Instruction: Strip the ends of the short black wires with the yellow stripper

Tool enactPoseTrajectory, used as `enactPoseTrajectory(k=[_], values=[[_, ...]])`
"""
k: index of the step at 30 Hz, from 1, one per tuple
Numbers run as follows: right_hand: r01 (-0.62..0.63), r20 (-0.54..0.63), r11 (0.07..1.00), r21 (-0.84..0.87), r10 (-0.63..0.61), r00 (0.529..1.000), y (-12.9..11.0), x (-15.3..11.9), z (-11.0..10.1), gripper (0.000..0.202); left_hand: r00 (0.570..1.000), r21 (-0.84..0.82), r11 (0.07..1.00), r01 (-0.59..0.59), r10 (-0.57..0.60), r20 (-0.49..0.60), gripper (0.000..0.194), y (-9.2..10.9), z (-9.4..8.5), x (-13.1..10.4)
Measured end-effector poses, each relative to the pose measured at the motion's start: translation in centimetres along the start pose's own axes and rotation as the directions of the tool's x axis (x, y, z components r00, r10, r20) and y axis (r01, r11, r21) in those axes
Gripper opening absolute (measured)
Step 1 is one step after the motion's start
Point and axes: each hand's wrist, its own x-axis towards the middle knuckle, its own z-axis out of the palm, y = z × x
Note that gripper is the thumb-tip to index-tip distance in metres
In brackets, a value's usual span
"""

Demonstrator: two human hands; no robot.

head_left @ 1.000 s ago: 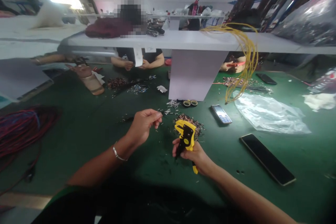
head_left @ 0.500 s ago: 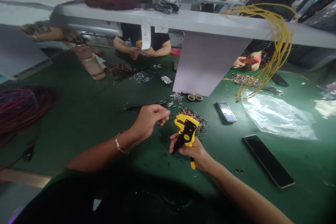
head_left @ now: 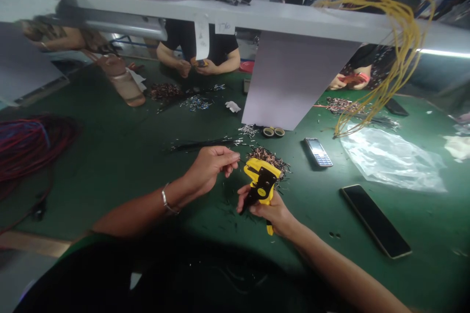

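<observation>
Fingers wrapped round its handles, my right hand (head_left: 270, 209) holds a yellow and black wire stripper (head_left: 261, 181). My left hand (head_left: 216, 166) is closed in a pinch on a thin dark wire (head_left: 242, 160), whose visible end points at the stripper's jaws. Whether the wire lies inside the jaws I cannot tell. Just beyond the tool is a pile of short dark and copper-coloured wire pieces (head_left: 270, 157). A bundle of black wires (head_left: 200, 144) lies behind my left hand, near a small heap of silvery terminals (head_left: 248, 130).
Two tape rolls (head_left: 273, 132) lie by a white upright panel (head_left: 293, 78). To the right are a keypad phone (head_left: 318, 152), a dark smartphone (head_left: 376, 221) and a plastic bag (head_left: 392, 159). Yellow wires (head_left: 411, 34) hang from the shelf; red cable coils (head_left: 33, 146) lie left. Co-workers sit opposite.
The view has tipped slightly, so the shelf sits higher in the picture. My hands, the wire and the wire stripper stay nearly in the same place.
</observation>
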Motion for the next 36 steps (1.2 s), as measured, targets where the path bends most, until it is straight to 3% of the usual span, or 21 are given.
enactPoseTrajectory(k=[10,36], values=[[0.028,-0.007,1.000,-0.014,-0.028,1.000,0.80,0.03,0.07,0.027,0.998,-0.013,0.998,0.059,-0.059,0.020,0.021,0.08,0.21,-0.28],[-0.057,-0.212,0.984,-0.167,0.021,0.977,0.76,-0.24,0.28,0.035,0.997,-0.018,0.997,0.073,-0.072,0.018,0.020,-0.43,0.35,-0.31]])
